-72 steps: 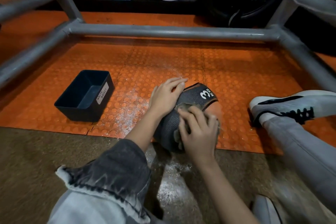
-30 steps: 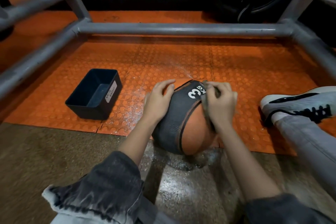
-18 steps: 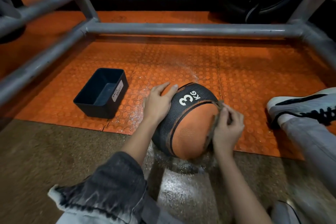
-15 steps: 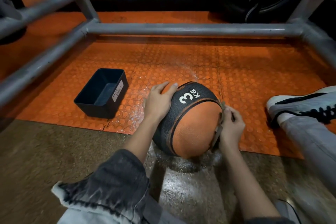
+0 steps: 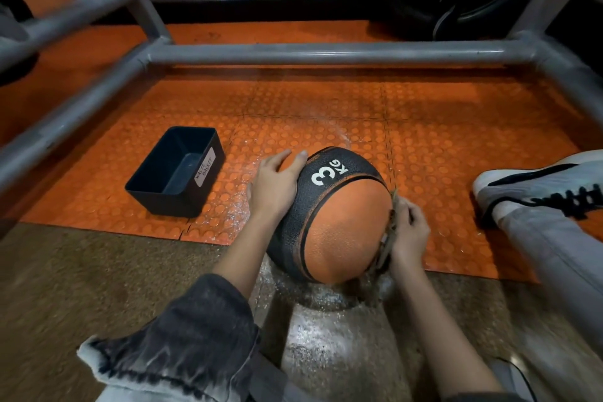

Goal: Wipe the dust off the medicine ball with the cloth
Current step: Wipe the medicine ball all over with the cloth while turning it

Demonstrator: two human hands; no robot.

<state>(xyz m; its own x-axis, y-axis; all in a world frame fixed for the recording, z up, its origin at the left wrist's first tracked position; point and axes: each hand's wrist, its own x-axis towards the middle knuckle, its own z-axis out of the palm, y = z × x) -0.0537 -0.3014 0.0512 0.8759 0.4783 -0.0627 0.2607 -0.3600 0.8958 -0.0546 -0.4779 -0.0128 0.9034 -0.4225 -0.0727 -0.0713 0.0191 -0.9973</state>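
Between L hand [image 5: 274, 186] & R hand [image 5: 409, 235], med ball [image 5: 342, 225], cloth [image 5: 388, 235] gripped in R

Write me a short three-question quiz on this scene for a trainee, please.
1. True or false: the left hand rests on the ball.
2. Where is the cloth? A: in the bin. B: between the right hand and the ball. C: flat on the floor.
3. Fill in: the weight printed on the ball is ___ KG.
Key: 1 true; 2 B; 3 is 3.
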